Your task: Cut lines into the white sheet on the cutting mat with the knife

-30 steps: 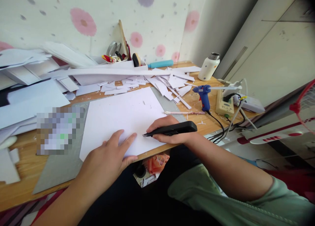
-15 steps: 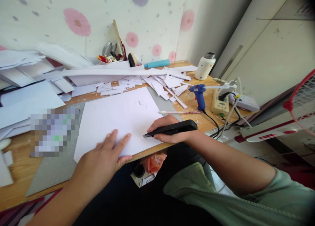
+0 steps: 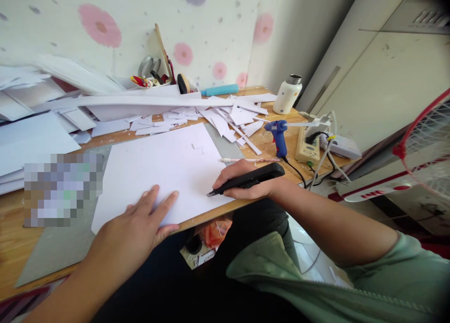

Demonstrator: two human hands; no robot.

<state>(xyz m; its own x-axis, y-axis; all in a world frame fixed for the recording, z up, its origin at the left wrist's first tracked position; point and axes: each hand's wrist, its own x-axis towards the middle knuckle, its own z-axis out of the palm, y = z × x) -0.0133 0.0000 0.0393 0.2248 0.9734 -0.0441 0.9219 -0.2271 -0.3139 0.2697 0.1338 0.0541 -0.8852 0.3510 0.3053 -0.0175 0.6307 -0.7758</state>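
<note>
Flowered wallpaper (image 3: 140, 9) rose behind a wooden surface (image 3: 14, 248) where a person bent over a large white sheet (image 3: 147, 159), which lay on a gray mat (image 3: 56, 255) at the near edge, within easy reach, the mat likely there to spare the wood. The left hand (image 3: 137, 220) gripped nothing; it lay flat with its fingers apart on the near part of the sheet, apparently pressing down to stop it sliding. The right hand (image 3: 258, 189) was clamped on a black knife (image 3: 263, 173), held low and slanted like a pen, a grip that would give close control of the blade (image 3: 210, 194). Its tip was at the sheet, though whether it touched could not be told. White scraps (image 3: 223, 126) lay scattered beyond, seemingly kept back for elbow room. A blue glue gun (image 3: 280, 139) rested near a power strip (image 3: 305, 149), probably to stay close to an outlet. Toward the back, a pale bottle (image 3: 286, 98) stood upright, well apart from both hands.
</note>
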